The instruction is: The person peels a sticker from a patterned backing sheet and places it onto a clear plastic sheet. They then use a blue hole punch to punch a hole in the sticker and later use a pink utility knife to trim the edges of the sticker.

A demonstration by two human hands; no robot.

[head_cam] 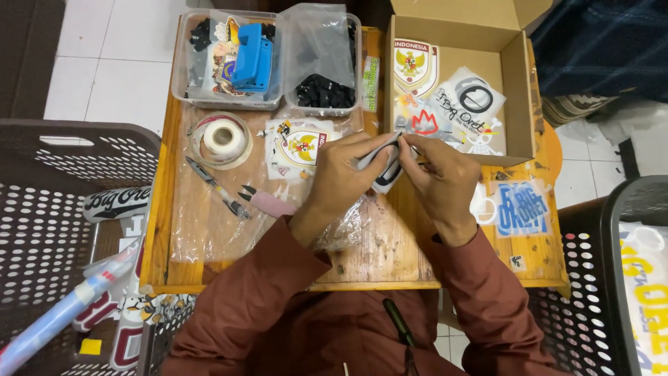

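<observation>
My left hand [344, 174] and my right hand [438, 177] meet over the middle of a small wooden table [390, 261]. Both pinch a small white and dark sticker sheet [387, 168] between thumb and fingers, the fingertips touching at its top edge. Just left of my left hand lie an emblem sticker [300, 146] and a pink-handled cutter [268, 202]. Brown sleeves cover both forearms.
An open cardboard box [518, 90] holds several stickers at the back right. Two clear plastic tubs [268, 63] with a blue tool and black parts stand at the back. A tape roll [221, 139], a pen [216, 186], a blue sticker [523, 207] and dark perforated baskets [42, 230] surround the table.
</observation>
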